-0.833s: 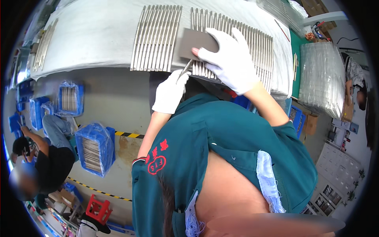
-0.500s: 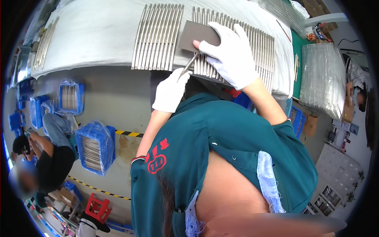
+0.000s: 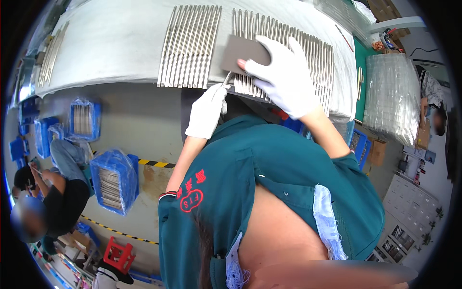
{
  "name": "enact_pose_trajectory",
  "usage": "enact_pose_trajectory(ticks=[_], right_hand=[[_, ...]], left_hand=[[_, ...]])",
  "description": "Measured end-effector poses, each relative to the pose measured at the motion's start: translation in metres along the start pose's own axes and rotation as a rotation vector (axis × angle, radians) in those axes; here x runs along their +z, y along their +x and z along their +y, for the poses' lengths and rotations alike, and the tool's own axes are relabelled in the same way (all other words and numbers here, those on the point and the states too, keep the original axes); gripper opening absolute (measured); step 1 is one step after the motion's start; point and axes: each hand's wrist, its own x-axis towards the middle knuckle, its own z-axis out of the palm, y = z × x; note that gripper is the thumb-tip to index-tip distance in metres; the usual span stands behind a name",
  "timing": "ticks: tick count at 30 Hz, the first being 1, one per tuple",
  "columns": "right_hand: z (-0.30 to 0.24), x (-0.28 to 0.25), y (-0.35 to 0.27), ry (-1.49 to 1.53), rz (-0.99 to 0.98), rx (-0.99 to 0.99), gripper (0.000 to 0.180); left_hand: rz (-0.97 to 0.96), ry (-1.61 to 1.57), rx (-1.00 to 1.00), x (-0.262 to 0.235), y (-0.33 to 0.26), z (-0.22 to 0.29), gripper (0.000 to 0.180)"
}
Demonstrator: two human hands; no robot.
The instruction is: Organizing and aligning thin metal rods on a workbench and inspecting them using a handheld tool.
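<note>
My right hand (image 3: 288, 79), in a white glove with the thumb tip bare, grips a flat grey-brown rectangular pad (image 3: 244, 52). My left hand (image 3: 206, 113), also gloved in white, is closed round a thin metal rod (image 3: 226, 78). The rod slants up from the glove, and its upper end goes out of sight under the pad's lower edge. Left of the pad lies a row of several slim metal rods (image 3: 190, 45) side by side on the white-covered table (image 3: 115, 45). A second row of rods (image 3: 317, 67) stretches beneath and right of my right hand.
More rods (image 3: 54, 53) lie at the table's far left. Wrapped clear trays (image 3: 392, 94) are stacked at the right. On the floor at left, a blue plastic-lined crate (image 3: 131, 185) and another blue crate (image 3: 98, 118) hold rods. Another person (image 3: 67, 192) sits beyond them, near a red stool (image 3: 118, 255).
My right hand and the pad have come down toward the table's near edge. The rod in my left hand now points up more steeply, with less of it showing.
</note>
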Motion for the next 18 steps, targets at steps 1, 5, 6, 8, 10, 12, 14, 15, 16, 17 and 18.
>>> enact_pose_trajectory(ticks=[1,5,6,8,10,12,14,15,16,17,18], right_hand=[[-0.004,0.007,0.005,-0.003,0.079,-0.001,0.045],[0.000,0.004,0.000,0.058,0.029,0.008,0.048],[0.005,0.001,-0.007,-0.001,-0.025,-0.011,0.048],[0.009,-0.001,-0.012,-0.028,-0.035,0.000,0.044],[0.004,-0.008,-0.005,-0.051,-0.058,0.022,0.042],[-0.002,0.006,0.008,-0.053,-0.008,0.022,0.043],[-0.004,0.012,0.013,-0.057,0.032,0.014,0.046],[-0.002,0.009,0.010,-0.058,0.034,0.016,0.046],[0.001,0.002,0.001,-0.026,0.003,0.013,0.044],[0.005,-0.004,-0.007,0.012,-0.026,-0.004,0.043],[0.010,-0.012,-0.015,0.014,-0.025,-0.010,0.043]], left_hand=[[0.035,0.049,0.000,0.003,-0.001,0.003,0.028],[0.102,0.144,-0.057,0.005,-0.003,0.007,0.027],[0.046,0.092,-0.061,0.002,-0.001,0.006,0.026],[0.001,0.065,-0.080,-0.002,0.004,-0.001,0.025],[-0.049,0.037,-0.100,-0.006,0.007,-0.014,0.024],[-0.001,0.438,0.458,-0.006,0.010,-0.019,0.023],[0.002,0.326,0.191,0.000,0.004,0.000,0.023],[0.011,0.210,-0.076,0.002,0.002,0.009,0.023],[0.008,0.211,-0.075,-0.001,0.005,-0.002,0.023],[-0.001,0.257,0.200,-0.007,0.010,-0.025,0.023],[-0.016,0.303,0.473,-0.008,0.011,-0.027,0.023]])
